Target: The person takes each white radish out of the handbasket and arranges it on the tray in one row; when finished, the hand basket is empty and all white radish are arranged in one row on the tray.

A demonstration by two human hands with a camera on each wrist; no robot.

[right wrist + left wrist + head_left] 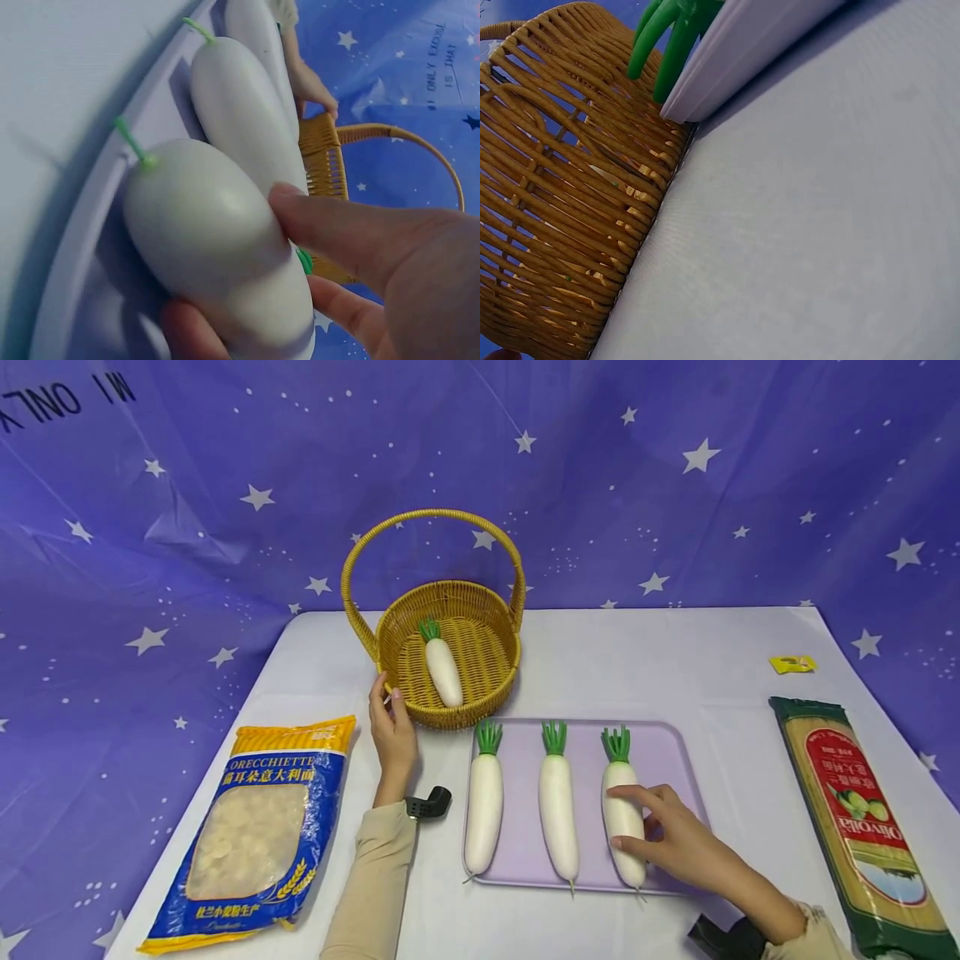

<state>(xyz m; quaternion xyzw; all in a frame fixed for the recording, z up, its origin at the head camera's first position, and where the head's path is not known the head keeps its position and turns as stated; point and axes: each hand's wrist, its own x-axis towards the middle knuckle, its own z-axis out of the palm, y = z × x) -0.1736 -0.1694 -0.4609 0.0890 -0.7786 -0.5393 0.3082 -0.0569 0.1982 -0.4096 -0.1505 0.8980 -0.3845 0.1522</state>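
My right hand [678, 839] is at the rightmost white radish [622, 818], with its thumb and fingers on opposite sides of the body. The right wrist view shows this radish [217, 217] close up, its thin green root tip pointing away from the hand. Two more radishes, a middle one [558, 818] and a left one [484, 814], lie beside it on a lilac tray [592, 739]. My left hand [393, 735] rests with extended fingers against the near left side of a wicker basket [480, 706]. Inside the basket lies another radish [444, 672].
A blue and yellow bag of orecchiette [255, 835] lies at the left. On the right are a long pasta packet [862, 827] and a small yellow sachet [792, 664]. The basket's tall handle [431, 513] arches upward. A starry purple cloth [600, 527] hangs behind the white table.
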